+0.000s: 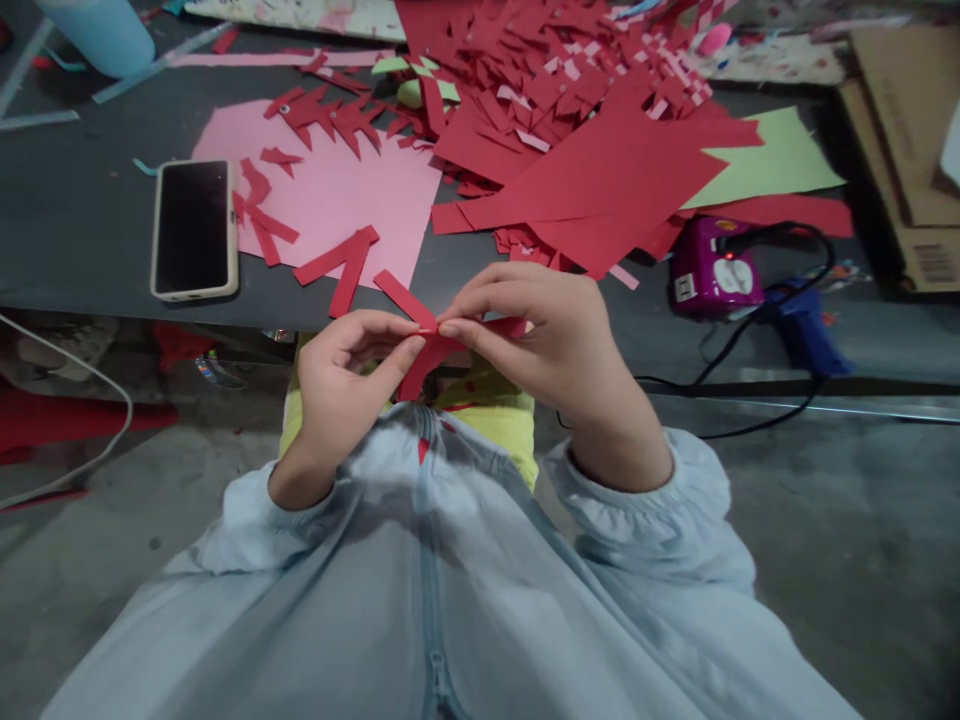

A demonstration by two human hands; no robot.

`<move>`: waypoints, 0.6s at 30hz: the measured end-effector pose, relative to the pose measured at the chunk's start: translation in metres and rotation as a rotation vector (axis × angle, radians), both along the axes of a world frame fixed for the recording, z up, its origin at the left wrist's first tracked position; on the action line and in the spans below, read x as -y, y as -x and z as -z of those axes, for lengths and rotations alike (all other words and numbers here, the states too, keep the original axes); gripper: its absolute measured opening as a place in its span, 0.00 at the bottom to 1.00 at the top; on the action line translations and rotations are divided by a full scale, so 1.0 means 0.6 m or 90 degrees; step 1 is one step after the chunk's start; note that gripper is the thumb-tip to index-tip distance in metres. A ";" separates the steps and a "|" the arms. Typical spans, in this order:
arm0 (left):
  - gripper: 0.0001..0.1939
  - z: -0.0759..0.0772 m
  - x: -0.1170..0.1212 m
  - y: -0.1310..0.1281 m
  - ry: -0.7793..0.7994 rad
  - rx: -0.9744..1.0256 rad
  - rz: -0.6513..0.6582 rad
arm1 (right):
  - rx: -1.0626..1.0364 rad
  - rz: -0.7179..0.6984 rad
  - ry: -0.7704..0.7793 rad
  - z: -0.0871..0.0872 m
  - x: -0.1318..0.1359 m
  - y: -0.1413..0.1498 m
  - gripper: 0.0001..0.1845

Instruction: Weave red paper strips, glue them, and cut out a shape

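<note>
Between my two hands, just off the table's front edge, are red paper strips [424, 360] that cross and fold over one another. My left hand [356, 375] pinches them with thumb and fingertips from the left. From the right, my right hand [536, 325] pinches the same strips close by, the fingertips of both hands nearly touching. One strip end sticks up toward the table, and another hangs down over my lap. A folded red strip [349, 262] shaped like an upside-down V lies just beyond my left hand, partly on a pink paper sheet [352, 190].
Red scraps and a woven red paper piece with an eye [304, 112] lie on the pink sheet. A phone [195, 230] is at left. Large red sheets [600, 170] and scraps are heaped behind. At right are a purple power block [712, 270], a blue glue gun [806, 325] and cables.
</note>
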State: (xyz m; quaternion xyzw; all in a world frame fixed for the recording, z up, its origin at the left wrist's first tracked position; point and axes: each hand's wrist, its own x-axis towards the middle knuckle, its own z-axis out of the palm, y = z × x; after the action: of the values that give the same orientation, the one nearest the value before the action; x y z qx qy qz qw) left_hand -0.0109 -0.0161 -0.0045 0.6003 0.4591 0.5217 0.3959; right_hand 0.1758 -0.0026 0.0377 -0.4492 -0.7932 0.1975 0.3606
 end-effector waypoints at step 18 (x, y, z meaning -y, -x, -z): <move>0.08 0.007 -0.015 0.002 0.068 0.094 -0.020 | -0.012 0.000 0.121 -0.004 -0.004 0.001 0.09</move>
State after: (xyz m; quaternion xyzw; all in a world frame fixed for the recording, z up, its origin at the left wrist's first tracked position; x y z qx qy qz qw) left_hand -0.0120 -0.0070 -0.0086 0.5308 0.4655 0.5455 0.4517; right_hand 0.1755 -0.0002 0.0400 -0.4792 -0.7676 0.2761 0.3239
